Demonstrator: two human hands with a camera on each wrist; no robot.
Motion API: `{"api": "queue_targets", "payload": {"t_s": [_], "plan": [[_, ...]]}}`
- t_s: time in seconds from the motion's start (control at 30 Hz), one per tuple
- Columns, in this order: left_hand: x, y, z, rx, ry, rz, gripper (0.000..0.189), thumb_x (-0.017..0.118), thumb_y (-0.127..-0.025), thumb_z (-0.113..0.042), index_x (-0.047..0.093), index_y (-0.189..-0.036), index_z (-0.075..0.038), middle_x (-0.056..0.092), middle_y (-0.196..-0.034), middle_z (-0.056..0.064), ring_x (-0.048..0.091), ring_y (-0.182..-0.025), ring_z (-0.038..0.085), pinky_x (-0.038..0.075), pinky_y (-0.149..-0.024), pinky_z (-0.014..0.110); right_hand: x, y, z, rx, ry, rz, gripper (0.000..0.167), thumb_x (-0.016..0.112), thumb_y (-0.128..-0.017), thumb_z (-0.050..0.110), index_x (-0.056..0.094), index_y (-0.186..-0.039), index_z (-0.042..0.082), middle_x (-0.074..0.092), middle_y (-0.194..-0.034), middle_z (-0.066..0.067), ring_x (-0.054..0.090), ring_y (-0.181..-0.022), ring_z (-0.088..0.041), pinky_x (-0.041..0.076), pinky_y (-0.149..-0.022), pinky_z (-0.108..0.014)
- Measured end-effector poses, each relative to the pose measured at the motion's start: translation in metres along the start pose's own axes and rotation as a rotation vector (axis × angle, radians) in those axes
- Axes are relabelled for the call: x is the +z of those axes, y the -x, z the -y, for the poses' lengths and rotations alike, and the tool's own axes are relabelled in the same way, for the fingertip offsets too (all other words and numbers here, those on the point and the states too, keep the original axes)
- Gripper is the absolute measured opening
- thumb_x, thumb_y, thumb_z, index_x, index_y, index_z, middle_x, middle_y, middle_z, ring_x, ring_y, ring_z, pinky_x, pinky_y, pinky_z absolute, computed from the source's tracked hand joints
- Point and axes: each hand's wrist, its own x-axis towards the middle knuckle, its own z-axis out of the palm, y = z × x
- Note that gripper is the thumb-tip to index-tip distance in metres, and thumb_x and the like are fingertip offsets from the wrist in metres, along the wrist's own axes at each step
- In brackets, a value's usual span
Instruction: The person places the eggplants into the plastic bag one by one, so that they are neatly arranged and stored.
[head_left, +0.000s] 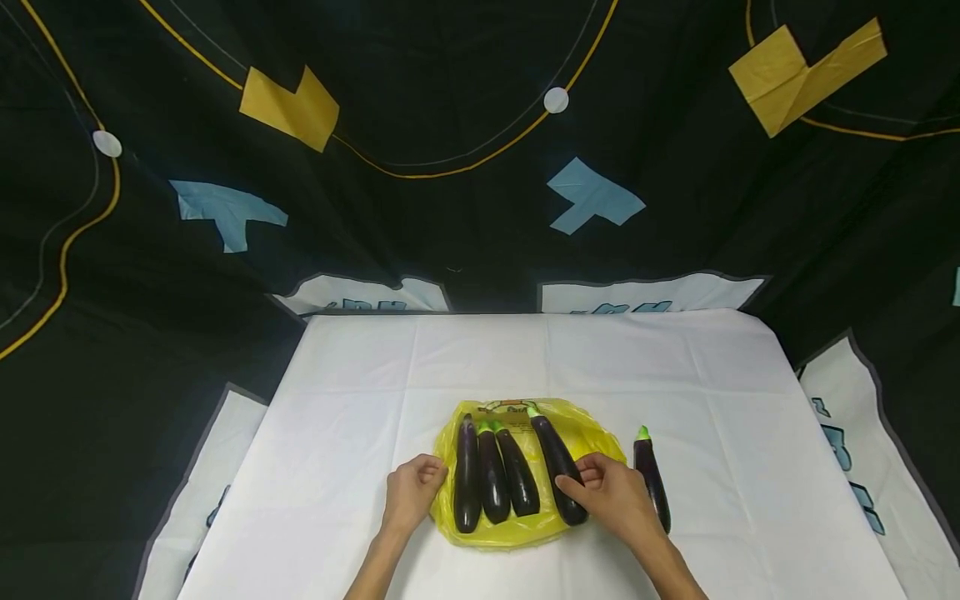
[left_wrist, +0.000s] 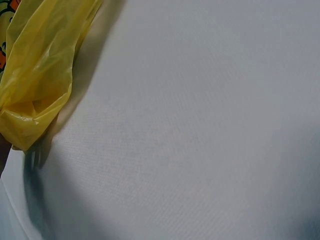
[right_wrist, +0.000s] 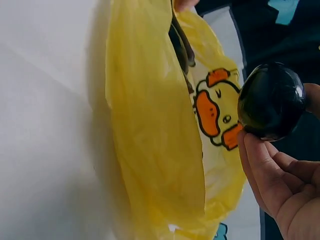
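Observation:
A yellow plastic bag (head_left: pixel 592 427) lies spread on the white table, its rim standing up around three dark purple eggplants (head_left: pixel 467 479) set side by side. My left hand (head_left: pixel 412 493) pinches the bag's left edge; the left wrist view catches mostly the gathered yellow plastic (left_wrist: pixel 45 60). Between thumb and fingers, my right hand (head_left: pixel 611 493) grips another eggplant (head_left: pixel 555 467) by its lower end, its green stem tip pointing away over the bag. In the right wrist view, that eggplant's round glossy end (right_wrist: pixel 271 102) shows beside the bag's wall (right_wrist: pixel 155 125).
One more eggplant (head_left: pixel 651 479) lies on the white tablecloth (head_left: pixel 360 367) right of the bag, partly behind my right hand and wrist. A black curtain (head_left: pixel 450 233) with yellow and blue shapes hangs beyond the table's far edge. A cartoon face (right_wrist: pixel 215 115) is printed on the bag.

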Motion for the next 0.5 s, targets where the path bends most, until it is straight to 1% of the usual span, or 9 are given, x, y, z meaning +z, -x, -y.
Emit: {"api": "queue_targets", "payload": {"t_s": [0.17, 0.3, 0.5], "plan": [[0.0, 0.0, 0.0, 0.001, -0.004, -0.002, 0.005, 0.07, -0.085, -0.01, 0.069, -0.084, -0.005, 0.067, -0.071, -0.001, 0.06, -0.061, 0.007, 0.05, -0.055, 0.018, 0.01, 0.001, 0.002, -0.033, 0.011, 0.04, 0.04, 0.078, -0.074, 0.043, 0.067, -0.092, 0.009, 0.064, -0.077, 0.005, 0.06, -0.07, -0.007, 0.051, -0.062, -0.027], [0.0, 0.0, 0.0, -0.005, -0.006, 0.0, 0.005, 0.069, -0.085, -0.01, 0.069, -0.083, -0.005, 0.067, -0.071, -0.001, 0.06, -0.061, 0.007, 0.05, -0.054, 0.018, 0.018, -0.003, 0.001, -0.047, 0.02, 0.057, 0.039, 0.078, -0.074, 0.041, 0.066, -0.09, 0.008, 0.063, -0.076, 0.004, 0.06, -0.07, -0.008, 0.051, -0.06, -0.027], [0.0, 0.001, 0.0, -0.005, -0.008, -0.001, 0.005, 0.07, -0.085, -0.01, 0.069, -0.083, -0.006, 0.067, -0.071, -0.002, 0.06, -0.061, 0.006, 0.05, -0.055, 0.019, 0.028, -0.016, -0.004, -0.067, 0.068, 0.033, 0.036, 0.077, -0.075, 0.039, 0.064, -0.086, 0.008, 0.06, -0.072, 0.004, 0.055, -0.067, -0.009, 0.048, -0.058, -0.028]]}}
